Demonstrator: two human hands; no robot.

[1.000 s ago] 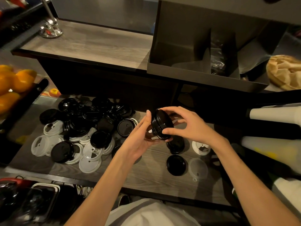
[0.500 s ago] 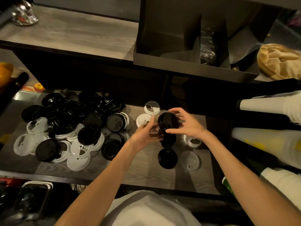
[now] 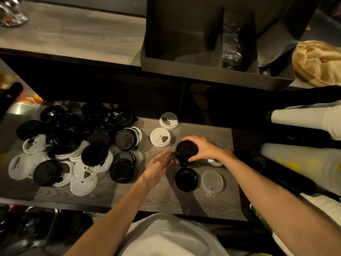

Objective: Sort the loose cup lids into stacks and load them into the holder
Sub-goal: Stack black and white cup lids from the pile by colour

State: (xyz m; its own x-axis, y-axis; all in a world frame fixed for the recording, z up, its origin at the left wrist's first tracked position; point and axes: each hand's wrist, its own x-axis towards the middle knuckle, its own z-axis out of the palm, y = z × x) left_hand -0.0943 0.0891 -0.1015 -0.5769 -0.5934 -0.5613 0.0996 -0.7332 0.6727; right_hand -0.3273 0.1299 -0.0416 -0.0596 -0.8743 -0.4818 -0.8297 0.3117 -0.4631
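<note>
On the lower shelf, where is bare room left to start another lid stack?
Bare wood shows along the front edge of the shelf, between the mixed lid pile and the single black lid, though the left hand hangs over part of it. Left side is crowded; the right hand holds the black stack.

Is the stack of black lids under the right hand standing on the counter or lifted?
Standing: the black lid stack rests on the counter, right hand gripping its top.
</note>
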